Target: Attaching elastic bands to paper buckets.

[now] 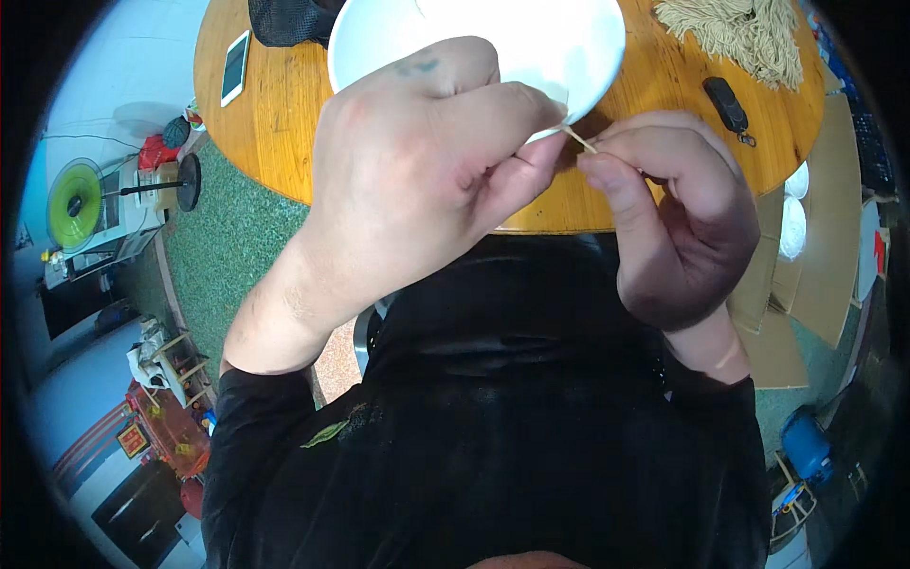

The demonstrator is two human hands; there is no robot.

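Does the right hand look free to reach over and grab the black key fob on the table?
Probably not as it stands: the right hand is pinching a thin pale strand together with the left hand. The key fob lies close by, with bare table between.

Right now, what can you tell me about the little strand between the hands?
The strand is a thin, pale tan thread, maybe fibre or string. Only a short piece shows, slanting down to the right, in front of the white bowl's rim. The left hand pinches one end, the right hand the other.
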